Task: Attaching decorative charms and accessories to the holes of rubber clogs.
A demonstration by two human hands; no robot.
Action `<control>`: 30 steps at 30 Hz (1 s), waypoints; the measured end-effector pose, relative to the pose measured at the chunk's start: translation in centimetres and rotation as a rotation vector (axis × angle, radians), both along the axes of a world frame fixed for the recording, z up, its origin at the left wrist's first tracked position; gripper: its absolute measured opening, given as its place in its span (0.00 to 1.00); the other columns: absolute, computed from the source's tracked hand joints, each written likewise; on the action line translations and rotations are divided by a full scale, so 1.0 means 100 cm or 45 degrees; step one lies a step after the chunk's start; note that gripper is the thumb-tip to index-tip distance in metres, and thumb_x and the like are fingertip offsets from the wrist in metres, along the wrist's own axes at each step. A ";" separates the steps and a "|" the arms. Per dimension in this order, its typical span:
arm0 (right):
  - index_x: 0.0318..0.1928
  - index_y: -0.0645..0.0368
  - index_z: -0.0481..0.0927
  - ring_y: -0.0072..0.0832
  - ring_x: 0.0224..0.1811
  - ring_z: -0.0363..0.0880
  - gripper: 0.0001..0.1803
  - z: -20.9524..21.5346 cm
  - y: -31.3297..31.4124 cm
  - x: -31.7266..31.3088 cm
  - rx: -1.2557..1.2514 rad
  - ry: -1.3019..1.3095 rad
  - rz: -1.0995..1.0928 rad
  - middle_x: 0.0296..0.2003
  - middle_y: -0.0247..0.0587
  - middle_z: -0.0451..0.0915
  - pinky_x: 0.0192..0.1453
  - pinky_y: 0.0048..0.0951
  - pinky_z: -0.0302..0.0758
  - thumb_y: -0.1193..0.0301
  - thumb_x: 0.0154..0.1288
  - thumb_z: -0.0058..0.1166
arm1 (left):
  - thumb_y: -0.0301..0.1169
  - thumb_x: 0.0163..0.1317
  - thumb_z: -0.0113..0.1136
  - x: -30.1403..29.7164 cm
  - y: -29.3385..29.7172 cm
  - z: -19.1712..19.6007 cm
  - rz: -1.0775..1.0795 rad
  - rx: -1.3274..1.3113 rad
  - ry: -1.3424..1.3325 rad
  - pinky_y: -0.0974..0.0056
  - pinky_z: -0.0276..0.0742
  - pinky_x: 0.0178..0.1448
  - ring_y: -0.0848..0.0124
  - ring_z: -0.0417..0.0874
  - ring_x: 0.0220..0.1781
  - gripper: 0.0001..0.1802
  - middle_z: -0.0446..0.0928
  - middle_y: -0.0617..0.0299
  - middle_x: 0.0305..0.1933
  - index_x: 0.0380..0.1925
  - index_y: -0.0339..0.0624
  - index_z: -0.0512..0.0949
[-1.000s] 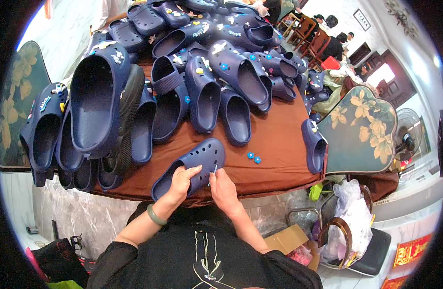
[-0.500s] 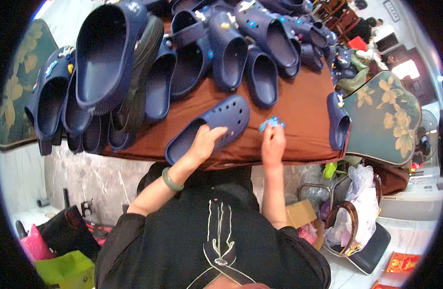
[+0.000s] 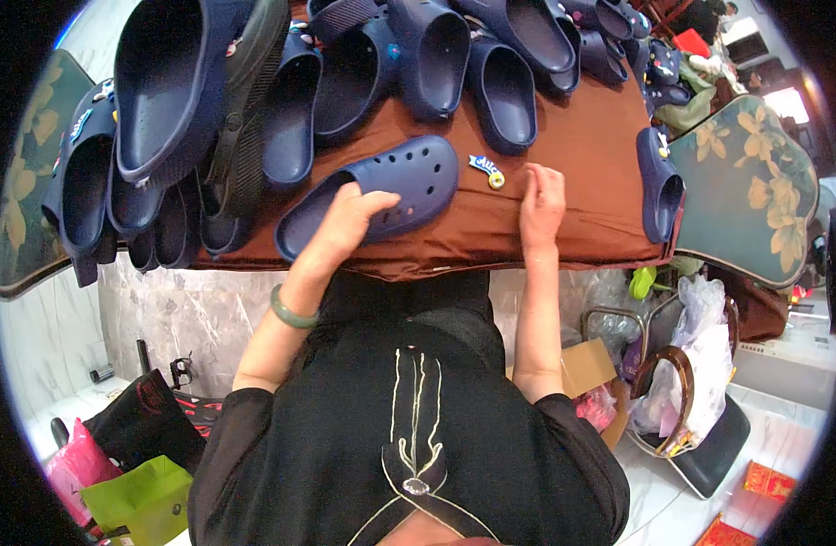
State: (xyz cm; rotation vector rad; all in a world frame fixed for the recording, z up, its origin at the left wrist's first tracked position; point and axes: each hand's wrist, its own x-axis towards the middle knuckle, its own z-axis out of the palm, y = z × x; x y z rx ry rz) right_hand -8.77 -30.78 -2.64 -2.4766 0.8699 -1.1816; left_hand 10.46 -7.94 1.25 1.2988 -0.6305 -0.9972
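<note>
Above frame centre, our left hand (image 3: 347,223) grips a clog (image 3: 416,173); farther right, our right hand (image 3: 543,206) is curled, contents unclear.

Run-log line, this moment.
left hand: holding dark-blue perforated clog | right hand: beside small blue-and-yellow decoration, grasp unclear | brown cloth: beneath decoration

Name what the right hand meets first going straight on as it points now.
Right hand likely meets the overlapping blue clogs across the brown cloth, but might graze the nearer clog just left of that line; depth unclear.
</note>
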 end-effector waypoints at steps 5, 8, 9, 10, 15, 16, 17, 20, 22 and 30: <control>0.40 0.58 0.80 0.38 0.42 0.75 0.07 -0.008 -0.031 -0.030 0.031 -0.048 -0.179 0.37 0.41 0.77 0.47 0.36 0.71 0.73 0.61 0.57 | 0.30 0.56 0.56 0.005 0.002 0.003 -0.022 0.031 0.174 0.66 0.75 0.49 0.70 0.81 0.39 0.14 0.82 0.59 0.38 0.41 0.34 0.78; 0.40 0.55 0.81 0.36 0.43 0.75 0.10 -0.001 -0.012 -0.019 0.079 -0.004 0.014 0.37 0.38 0.78 0.48 0.35 0.69 0.71 0.56 0.62 | 0.29 0.55 0.57 0.004 0.002 0.001 -0.012 0.025 0.193 0.65 0.75 0.50 0.70 0.81 0.40 0.15 0.82 0.58 0.39 0.42 0.33 0.77; 0.40 0.55 0.81 0.36 0.43 0.75 0.10 0.002 -0.004 -0.012 0.089 -0.005 0.026 0.37 0.38 0.78 0.48 0.35 0.69 0.71 0.56 0.62 | 0.29 0.55 0.57 0.004 0.002 0.000 0.001 0.034 0.192 0.65 0.75 0.50 0.70 0.81 0.40 0.15 0.82 0.58 0.39 0.42 0.33 0.77; 0.40 0.54 0.81 0.35 0.43 0.75 0.12 0.004 0.004 -0.004 0.010 0.061 0.103 0.37 0.38 0.78 0.49 0.35 0.67 0.70 0.55 0.63 | 0.29 0.55 0.57 0.003 0.000 -0.001 -0.013 0.001 0.191 0.65 0.75 0.50 0.70 0.81 0.40 0.16 0.81 0.58 0.39 0.43 0.33 0.77; 0.42 0.53 0.81 0.34 0.43 0.75 0.15 -0.006 0.012 0.004 -0.075 0.219 0.176 0.37 0.36 0.79 0.52 0.37 0.64 0.69 0.52 0.66 | 0.28 0.54 0.57 0.001 -0.001 -0.001 -0.030 -0.019 0.214 0.66 0.75 0.51 0.69 0.81 0.41 0.19 0.81 0.57 0.40 0.46 0.32 0.75; 0.43 0.54 0.80 0.33 0.43 0.75 0.15 -0.006 0.012 0.002 -0.089 0.177 0.180 0.37 0.37 0.79 0.52 0.37 0.63 0.69 0.53 0.65 | 0.27 0.54 0.57 0.001 0.000 0.000 -0.036 -0.028 0.209 0.66 0.75 0.51 0.69 0.81 0.41 0.19 0.80 0.57 0.40 0.47 0.32 0.75; 0.43 0.55 0.80 0.33 0.42 0.75 0.14 -0.006 0.012 -0.001 -0.091 0.140 0.152 0.37 0.37 0.79 0.52 0.37 0.64 0.70 0.54 0.64 | 0.27 0.54 0.57 0.002 0.001 0.000 -0.045 -0.038 0.205 0.66 0.75 0.51 0.69 0.81 0.41 0.19 0.80 0.57 0.40 0.47 0.32 0.74; 0.43 0.55 0.80 0.35 0.39 0.76 0.12 -0.004 0.002 -0.006 0.035 0.162 -0.027 0.36 0.37 0.79 0.52 0.37 0.66 0.71 0.56 0.61 | 0.27 0.54 0.57 0.003 0.003 0.003 -0.085 -0.061 0.142 0.65 0.75 0.50 0.69 0.81 0.41 0.19 0.80 0.57 0.40 0.47 0.32 0.74; 0.44 0.55 0.80 0.36 0.42 0.74 0.13 -0.008 -0.006 -0.005 -0.220 0.166 -0.144 0.38 0.39 0.77 0.49 0.38 0.66 0.70 0.57 0.61 | 0.27 0.54 0.57 0.003 0.004 0.002 -0.080 -0.040 0.133 0.65 0.75 0.51 0.69 0.81 0.41 0.19 0.80 0.57 0.40 0.47 0.32 0.75; 0.42 0.55 0.81 0.38 0.41 0.73 0.10 -0.007 0.016 0.040 -0.167 0.344 0.166 0.39 0.38 0.76 0.45 0.39 0.69 0.70 0.59 0.59 | 0.36 0.62 0.56 -0.007 0.006 0.007 -0.016 -0.061 0.184 0.65 0.73 0.54 0.70 0.80 0.44 0.22 0.80 0.57 0.44 0.52 0.32 0.73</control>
